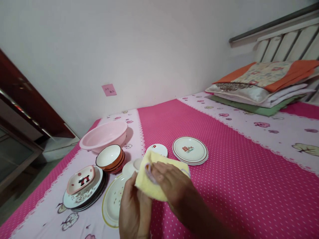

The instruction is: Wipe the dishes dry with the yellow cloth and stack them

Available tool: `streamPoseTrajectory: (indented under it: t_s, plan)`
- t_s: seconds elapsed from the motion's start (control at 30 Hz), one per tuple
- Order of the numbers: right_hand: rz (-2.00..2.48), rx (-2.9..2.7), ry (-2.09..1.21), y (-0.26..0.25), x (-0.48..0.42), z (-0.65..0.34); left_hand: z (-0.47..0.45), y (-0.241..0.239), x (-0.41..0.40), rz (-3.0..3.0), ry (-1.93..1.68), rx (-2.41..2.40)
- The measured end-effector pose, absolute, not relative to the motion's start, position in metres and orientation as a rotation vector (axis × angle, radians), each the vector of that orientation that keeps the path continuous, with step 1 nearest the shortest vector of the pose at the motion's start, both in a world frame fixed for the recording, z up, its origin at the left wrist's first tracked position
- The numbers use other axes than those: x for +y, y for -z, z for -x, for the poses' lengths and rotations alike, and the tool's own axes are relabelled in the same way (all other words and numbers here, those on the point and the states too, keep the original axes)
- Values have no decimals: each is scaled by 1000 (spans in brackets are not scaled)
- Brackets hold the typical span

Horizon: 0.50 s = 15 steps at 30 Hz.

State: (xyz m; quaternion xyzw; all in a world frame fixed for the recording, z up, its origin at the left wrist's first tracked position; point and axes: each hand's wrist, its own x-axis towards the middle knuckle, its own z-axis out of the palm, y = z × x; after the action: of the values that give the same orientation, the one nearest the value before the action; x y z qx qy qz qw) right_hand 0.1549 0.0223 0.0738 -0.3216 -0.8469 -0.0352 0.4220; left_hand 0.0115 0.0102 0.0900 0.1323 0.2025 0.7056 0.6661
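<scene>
A yellow cloth (153, 191) with a pale purple edge is bunched in front of me. My right hand (174, 182) presses down on it from above, fingers bent into its folds. At the cloth's left side is my left hand (136, 207), thumb up and fingers curled behind; whatever it grips is hidden beneath the cloth. Just beyond them, partly covered, are white dishes (128, 170) and a small white plate (159, 150) with a red flower. Below and left lies a yellow-rimmed plate (111, 202), partly behind my left hand.
Right of the cloth sit red-rimmed plates (196, 154). On the left are stacked brown bowls (119, 162), a pink-rimmed dish (74, 181) on dark-edged plates (68, 199), and a pink basin (86, 141). Folded bedding (271, 108) lies at the far right on the bed (239, 189).
</scene>
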Motion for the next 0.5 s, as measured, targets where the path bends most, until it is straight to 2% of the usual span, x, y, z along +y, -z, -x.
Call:
streamPoseTrajectory:
  t_s: [0.2, 0.4, 0.5]
  plan:
    - [779, -2268, -1, -80, 11, -145, 13, -56, 20, -297, -1573, 418]
    - [747, -2119, -95, -87, 7, -149, 7, -58, 16, -337, -1796, 652]
    - [744, -2041, -38, -88, 4, -148, -10, -62, 12, -724, -1719, 939]
